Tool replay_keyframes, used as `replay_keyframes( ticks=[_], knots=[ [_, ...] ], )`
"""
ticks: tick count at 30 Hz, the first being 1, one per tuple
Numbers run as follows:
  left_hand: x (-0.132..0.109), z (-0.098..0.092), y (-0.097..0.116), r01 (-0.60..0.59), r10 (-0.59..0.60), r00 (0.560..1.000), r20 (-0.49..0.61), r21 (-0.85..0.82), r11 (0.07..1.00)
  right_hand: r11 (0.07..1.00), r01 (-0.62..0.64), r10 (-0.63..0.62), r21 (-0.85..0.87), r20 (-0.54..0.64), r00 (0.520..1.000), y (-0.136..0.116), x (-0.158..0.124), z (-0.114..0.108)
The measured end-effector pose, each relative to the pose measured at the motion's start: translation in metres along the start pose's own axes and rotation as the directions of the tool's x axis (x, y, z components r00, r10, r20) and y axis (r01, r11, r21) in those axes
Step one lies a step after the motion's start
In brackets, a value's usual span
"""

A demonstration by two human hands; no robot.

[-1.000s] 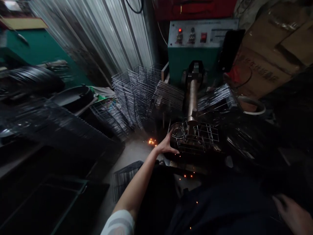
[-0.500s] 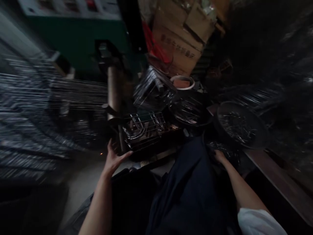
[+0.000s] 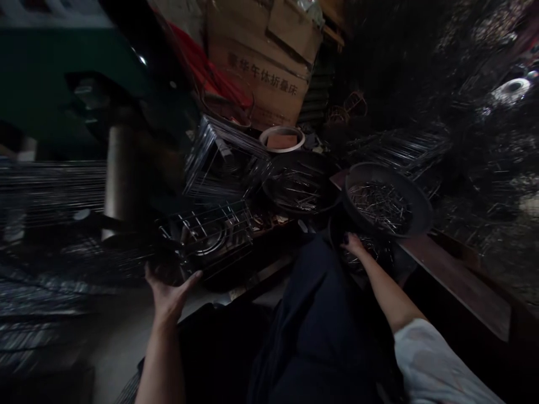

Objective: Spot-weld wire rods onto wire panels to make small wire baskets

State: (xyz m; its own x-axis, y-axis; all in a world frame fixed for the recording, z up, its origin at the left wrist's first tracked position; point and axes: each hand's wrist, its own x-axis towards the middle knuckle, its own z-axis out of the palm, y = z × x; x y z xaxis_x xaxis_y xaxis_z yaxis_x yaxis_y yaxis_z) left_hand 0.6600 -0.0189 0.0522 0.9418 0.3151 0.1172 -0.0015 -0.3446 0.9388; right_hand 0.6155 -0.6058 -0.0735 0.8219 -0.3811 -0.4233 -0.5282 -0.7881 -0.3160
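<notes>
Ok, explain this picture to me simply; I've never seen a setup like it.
These are a person's own bare hands, filmed by a camera worn on the head, looking forward and down. The left hand, fingers spread, is near a wire frame; nothing shows in its grasp. Beyond it is a machine's thick metal cylinder. The right hand reaches into a dark container of thin metal pieces; it is too dim to tell whether it grips any. Beside that container is a round bowl of similar pieces.

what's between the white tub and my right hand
In the head view, a dark basin holding thin metal rods lies between the white tub and your right hand.
</notes>
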Motion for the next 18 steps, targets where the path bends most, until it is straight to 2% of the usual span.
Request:
replay_keyframes(
  ticks=[4,9,12,15,18],
  knots=[
    [0.004,0.004,0.003,-0.028,0.028,1.0,-0.005,0.022,0.999,0.999,-0.009,0.007,0.031,0.044,0.999,-0.025,0.014,0.01],
    [0.01,0.003,0.003,-0.004,0.004,1.0,-0.011,-0.019,1.0,0.992,0.045,-0.047,0.116,0.021,0.999,-0.019,-0.006,0.005],
    [0.013,0.003,0.009,0.038,-0.034,0.998,0.051,-0.095,0.995,0.98,0.054,-0.047,0.19,-0.042,0.998,-0.008,-0.02,-0.008],
    [0.021,0.0,0.017,0.018,0.003,0.99,0.144,-0.147,0.989,0.959,0.033,0.004,0.282,-0.128,0.992,-0.005,-0.032,-0.017],
    [0.034,-0.007,0.024,0.025,-0.003,0.975,0.22,-0.097,0.995,0.926,0.028,0.045,0.376,-0.185,0.982,-0.01,-0.047,-0.018]
  ],
)
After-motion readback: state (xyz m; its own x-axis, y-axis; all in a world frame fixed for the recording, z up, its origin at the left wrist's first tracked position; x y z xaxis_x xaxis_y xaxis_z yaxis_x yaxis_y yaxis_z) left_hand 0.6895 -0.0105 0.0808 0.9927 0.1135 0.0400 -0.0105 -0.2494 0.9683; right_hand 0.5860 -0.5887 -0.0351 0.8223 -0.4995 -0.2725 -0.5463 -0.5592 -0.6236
